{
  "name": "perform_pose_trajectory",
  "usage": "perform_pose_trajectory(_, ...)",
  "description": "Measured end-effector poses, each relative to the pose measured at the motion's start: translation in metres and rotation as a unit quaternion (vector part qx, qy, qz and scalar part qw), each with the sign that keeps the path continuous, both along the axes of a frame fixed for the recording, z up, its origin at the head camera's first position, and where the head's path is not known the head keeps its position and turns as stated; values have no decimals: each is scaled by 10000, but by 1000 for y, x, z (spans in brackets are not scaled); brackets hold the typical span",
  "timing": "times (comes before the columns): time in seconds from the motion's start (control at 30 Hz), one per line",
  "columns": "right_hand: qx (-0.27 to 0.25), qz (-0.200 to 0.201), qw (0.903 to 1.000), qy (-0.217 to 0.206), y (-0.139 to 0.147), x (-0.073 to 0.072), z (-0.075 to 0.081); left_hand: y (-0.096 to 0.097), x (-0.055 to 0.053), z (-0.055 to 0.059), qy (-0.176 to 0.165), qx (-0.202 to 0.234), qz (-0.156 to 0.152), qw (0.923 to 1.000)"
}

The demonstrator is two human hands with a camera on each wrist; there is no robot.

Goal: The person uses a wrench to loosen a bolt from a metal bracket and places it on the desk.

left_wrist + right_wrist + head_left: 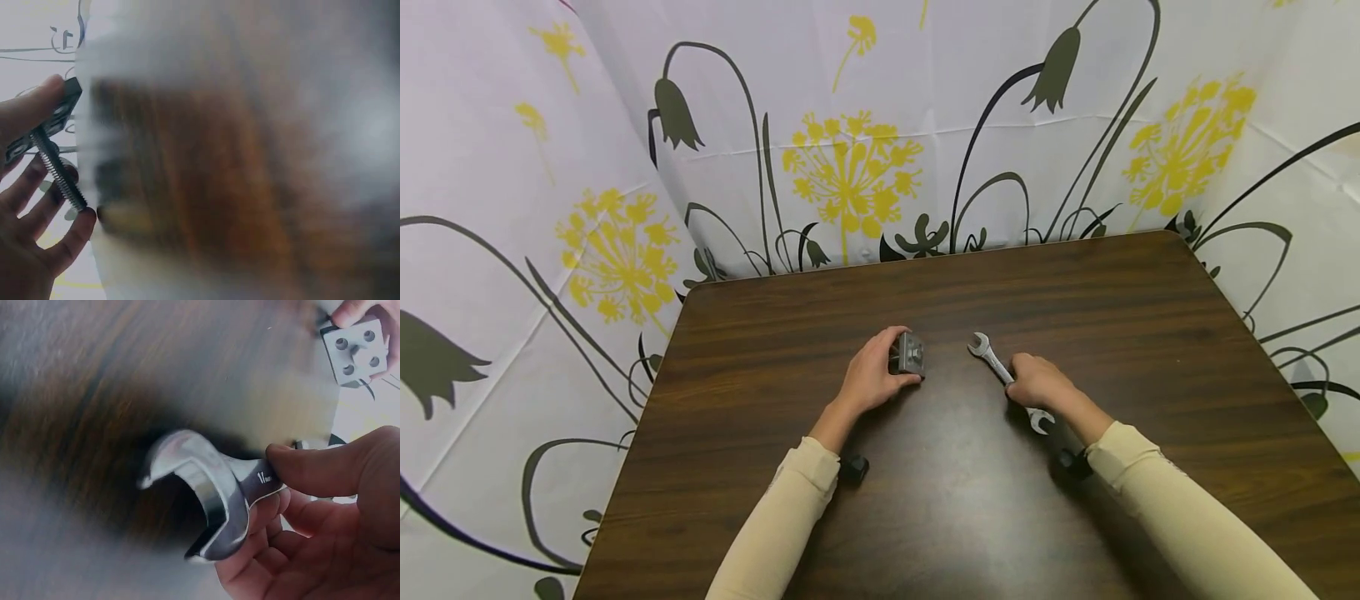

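My left hand grips a grey square metal plate with four holes, near the middle of the table. From the plate's back runs a threaded bolt, its end by a fingertip in the left wrist view. To the right, my right hand holds a silver double open-ended wrench by its middle. One wrench end points toward the far side, the other toward me. Thumb and fingers pinch the shaft beside the size marking in the right wrist view. A gap separates the wrench from the plate.
The dark brown wood-grain table lies under both hands. Behind it and along its sides hangs a white curtain with yellow and grey flowers. A dark device sits at the left wrist.
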State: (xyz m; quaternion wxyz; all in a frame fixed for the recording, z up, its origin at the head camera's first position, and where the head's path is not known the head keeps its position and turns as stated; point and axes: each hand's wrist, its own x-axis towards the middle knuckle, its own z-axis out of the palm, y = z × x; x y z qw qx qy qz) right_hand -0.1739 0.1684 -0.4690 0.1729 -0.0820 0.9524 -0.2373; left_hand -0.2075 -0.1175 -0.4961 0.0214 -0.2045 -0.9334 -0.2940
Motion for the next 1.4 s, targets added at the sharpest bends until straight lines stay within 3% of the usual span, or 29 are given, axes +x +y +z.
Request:
perform_pose_trajectory(0.17, -714, -178, 9972, -141, 3, 2, 0, -2, 12, 7, 6, 662, 24, 9978)
perform_pose_trajectory(0.27, -1818, -468, 9812, -444, 4, 6, 0, -3, 19, 13, 6, 1226, 27, 9925)
perform_pose_trajectory(0.33, -2691, -655, 9576, -796, 2, 11, 4, -2, 25, 19, -67, 1750, 17, 9845)
perform_pose_trajectory(0.47, -4001, -986, 8999, -1425, -7, 27, 19, 0, 37, 29, -257, 2728, -15, 9617)
perform_pose_trajectory(0.53, -4418, -1054, 8764, -1602, -14, 37, 29, 2, 42, 34, -291, 3073, -12, 9512)
perform_pose_trajectory(0.63, -4935, -1110, 8422, -1867, -26, 52, 41, 5, 50, 40, -275, 3360, 12, 9415)
perform_pose_trajectory(0.77, -5363, -1000, 8091, -2185, -43, 70, 54, 9, 60, 46, -363, 3718, -89, 9276)
perform_pose_trajectory(0.9, -5486, -754, 8021, -2236, -55, 84, 63, 15, 69, 56, -390, 3990, -224, 9158)
perform_pose_trajectory(1.0, -5471, -667, 8048, -2202, -63, 93, 67, 19, 77, 68, -208, 4145, -272, 9094)
perform_pose_trajectory(1.1, -5516, -743, 8007, -2214, -69, 99, 69, 24, 84, 80, 48, 4315, -238, 9018)
perform_pose_trajectory(1.2, -5641, -847, 7904, -2232, -75, 103, 70, 28, 88, 85, 293, 4449, -96, 8950)
perform_pose_trajectory(1.4, -5884, -1061, 7691, -2259, -81, 106, 69, 38, 89, 90, 622, 4491, 123, 8912)
